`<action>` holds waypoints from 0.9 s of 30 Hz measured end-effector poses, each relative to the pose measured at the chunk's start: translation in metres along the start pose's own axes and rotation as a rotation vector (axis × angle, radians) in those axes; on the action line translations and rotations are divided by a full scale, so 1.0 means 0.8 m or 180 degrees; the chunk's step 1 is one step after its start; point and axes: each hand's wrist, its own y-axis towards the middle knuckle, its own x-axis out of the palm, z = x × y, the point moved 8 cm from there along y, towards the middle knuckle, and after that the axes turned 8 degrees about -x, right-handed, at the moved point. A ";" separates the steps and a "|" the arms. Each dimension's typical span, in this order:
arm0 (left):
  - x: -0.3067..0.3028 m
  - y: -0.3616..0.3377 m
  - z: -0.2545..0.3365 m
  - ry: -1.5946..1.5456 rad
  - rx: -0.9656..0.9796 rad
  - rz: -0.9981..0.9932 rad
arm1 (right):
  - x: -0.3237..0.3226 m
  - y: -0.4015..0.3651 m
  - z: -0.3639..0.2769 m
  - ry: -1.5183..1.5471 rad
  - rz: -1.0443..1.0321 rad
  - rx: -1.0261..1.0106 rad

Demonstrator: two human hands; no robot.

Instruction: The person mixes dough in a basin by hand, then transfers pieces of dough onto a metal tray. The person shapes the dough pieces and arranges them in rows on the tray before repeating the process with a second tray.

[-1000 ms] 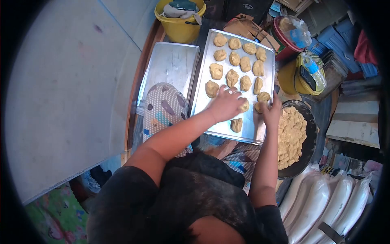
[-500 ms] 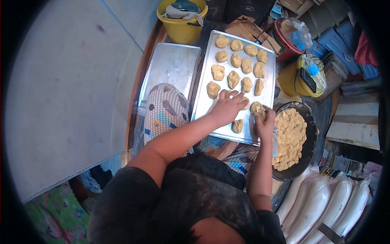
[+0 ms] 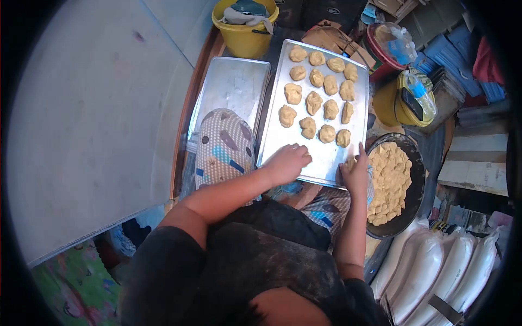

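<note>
A metal baking tray (image 3: 326, 174) rests tilted over my lap, with rows of rough dough pieces (image 3: 314, 102) on it. My left hand (image 3: 289, 163) is at the tray's near left part, fingers curled in and pressed together; whatever may be inside them is hidden. At the near right edge, my right hand (image 3: 355, 171) is closed around a small lump of dough (image 3: 351, 162), mostly covered by the fingers. The row nearest my hands has a dough piece (image 3: 343, 137) just beyond my right fingers.
A round dark pan (image 3: 416, 190) full of cut dough stands to the right. Another metal tray (image 3: 231, 81) lies at left beside a yellow bucket (image 3: 244, 41). Filled plastic bags (image 3: 424, 266) are at lower right, and a second yellow bucket (image 3: 386, 106) holds a bottle.
My left hand has drawn back toward me from the nearest row, uncovering it. The piece at my right hand now lies in that row. The loose piece near the front edge no longer shows there.
</note>
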 end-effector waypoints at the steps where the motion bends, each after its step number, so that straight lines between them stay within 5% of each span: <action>1: -0.017 -0.007 -0.017 0.0039 -0.0179 0.0094 | -0.007 -0.003 0.002 0.0642 0.0267 0.0200; 2: -0.022 -0.014 -0.033 -0.0002 -0.0450 -0.0171 | -0.010 -0.011 0.005 0.1280 0.0519 0.0416; 5: -0.052 -0.021 -0.043 -0.0107 -0.0487 0.0314 | 0.020 -0.001 -0.051 0.1871 0.0470 0.0094; 8: -0.076 -0.008 -0.077 -0.0632 -0.1105 0.1010 | 0.033 0.002 -0.135 0.0625 -0.0183 -0.1032; 10: -0.081 0.005 -0.097 -0.0372 -0.1337 0.1364 | 0.047 0.002 -0.132 0.0798 -0.0555 -0.0670; 12: -0.072 0.019 -0.112 -0.0401 -0.1349 0.1064 | 0.062 -0.004 -0.126 0.0939 -0.0956 -0.0324; 18: -0.062 0.024 -0.119 -0.0438 -0.1367 0.0750 | 0.046 -0.003 -0.190 -0.0009 -0.0398 -0.1424; 23: -0.070 0.021 -0.106 -0.0275 -0.1312 0.1015 | 0.073 0.005 -0.191 -0.0032 -0.0704 -0.1712; 27: -0.066 0.033 -0.114 -0.0336 -0.1196 0.1051 | 0.043 0.008 -0.167 0.0315 -0.0395 -0.1110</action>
